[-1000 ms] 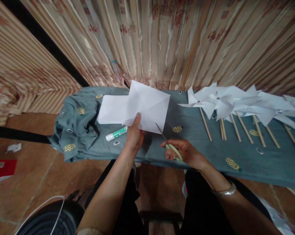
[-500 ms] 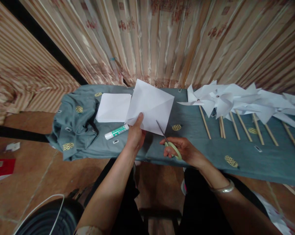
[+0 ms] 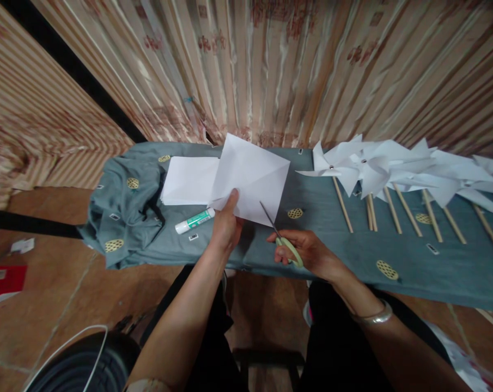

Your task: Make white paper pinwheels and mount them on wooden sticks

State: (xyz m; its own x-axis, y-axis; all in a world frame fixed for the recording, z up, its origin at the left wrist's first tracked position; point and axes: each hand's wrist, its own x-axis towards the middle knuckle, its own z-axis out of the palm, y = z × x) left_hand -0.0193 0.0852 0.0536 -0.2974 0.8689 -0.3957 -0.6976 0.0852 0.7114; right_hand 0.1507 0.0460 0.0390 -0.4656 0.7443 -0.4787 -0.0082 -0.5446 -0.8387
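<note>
A square white sheet of paper [image 3: 250, 169] with diagonal creases is pinched at its near left edge by my left hand [image 3: 226, 222], thumb on top. My right hand [image 3: 297, 247] has its fingers in the green handles of a pair of scissors [image 3: 289, 249]. The scissors' blades lie at the paper's near right corner, pointing up along a crease; one blade shows on top of the sheet. Left of the held sheet is a stack of white paper [image 3: 190, 181], partly covered by it. A glue stick [image 3: 194, 220] with a green label lies just below the stack.
Several white paper pinwheels [image 3: 364, 163] on wooden sticks lie in a row along the right of the cloth-covered table [image 3: 336, 261]. The cloth is bunched at the left end. A pleated curtain [image 3: 246, 71] hangs behind. A black round object [image 3: 86, 365] stands at lower left.
The held sheet and the scissors' tips have shifted very slightly to the left. Both hands keep the same grips.
</note>
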